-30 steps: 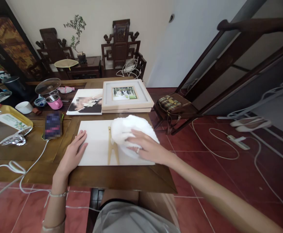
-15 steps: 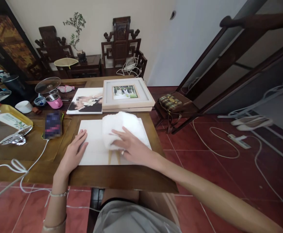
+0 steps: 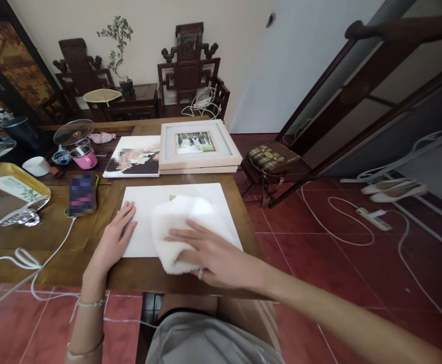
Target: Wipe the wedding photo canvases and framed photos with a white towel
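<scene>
Now, in the head view, the right hand (image 3: 216, 254) has drawn the fluffy white cloth (image 3: 167, 220) beneath it past the near edge of the flat white rectangular panel (image 3: 139, 215); this pass seems complete there. Whether it pinches the cloth, I cannot tell. Leftward, the left hand (image 3: 113, 238) stays flat, fingers extended. Earlier, the tan wooden strut (image 3: 172, 197) showed its legs; now only its top.

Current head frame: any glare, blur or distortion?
Head view: glare on the fluffy white cloth, its upper right edge washing into the rectangular white board; the bare right hand looks slightly soft; the right forearm appears stretched toward the corner, suggesting wide-angle distortion.
</scene>
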The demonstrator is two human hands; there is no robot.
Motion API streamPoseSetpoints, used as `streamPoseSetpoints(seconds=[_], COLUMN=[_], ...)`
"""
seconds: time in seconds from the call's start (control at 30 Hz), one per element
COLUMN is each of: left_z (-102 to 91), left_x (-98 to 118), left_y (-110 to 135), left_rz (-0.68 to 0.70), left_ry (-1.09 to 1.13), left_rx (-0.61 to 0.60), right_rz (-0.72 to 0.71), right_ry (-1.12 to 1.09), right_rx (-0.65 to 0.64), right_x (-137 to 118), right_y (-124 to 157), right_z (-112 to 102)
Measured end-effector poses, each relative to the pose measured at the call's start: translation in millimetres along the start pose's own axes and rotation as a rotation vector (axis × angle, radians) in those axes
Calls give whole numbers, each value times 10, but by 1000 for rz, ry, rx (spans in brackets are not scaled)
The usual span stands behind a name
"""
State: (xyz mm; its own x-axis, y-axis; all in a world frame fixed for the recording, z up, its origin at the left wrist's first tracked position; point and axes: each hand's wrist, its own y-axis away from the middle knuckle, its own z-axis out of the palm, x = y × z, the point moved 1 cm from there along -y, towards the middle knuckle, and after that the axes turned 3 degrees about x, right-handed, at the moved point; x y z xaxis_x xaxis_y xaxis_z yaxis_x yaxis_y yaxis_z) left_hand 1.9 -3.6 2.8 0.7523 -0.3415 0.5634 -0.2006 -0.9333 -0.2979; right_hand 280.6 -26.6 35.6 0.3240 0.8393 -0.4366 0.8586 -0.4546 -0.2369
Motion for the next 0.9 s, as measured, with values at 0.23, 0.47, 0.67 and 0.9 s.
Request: streamPoseSetpoints(seconds=[0.23, 0.47, 0.67, 0.9], left_z=[9, 0, 11, 20], left_x=[-26, 0, -14, -38], left_y=[-1, 2, 4, -2], left_rz=[-1, 6, 28, 32], left_ry=[21, 23, 12, 10], left_rx=[8, 9, 24, 22], right_rz=[77, 185, 164, -47], right_ry=[124, 161, 131, 31], right_rx=[193, 236, 80, -91], right_x=[629, 555, 19, -306], right_y=[-268, -281, -79, 91], right_z=[-58, 3, 128, 208])
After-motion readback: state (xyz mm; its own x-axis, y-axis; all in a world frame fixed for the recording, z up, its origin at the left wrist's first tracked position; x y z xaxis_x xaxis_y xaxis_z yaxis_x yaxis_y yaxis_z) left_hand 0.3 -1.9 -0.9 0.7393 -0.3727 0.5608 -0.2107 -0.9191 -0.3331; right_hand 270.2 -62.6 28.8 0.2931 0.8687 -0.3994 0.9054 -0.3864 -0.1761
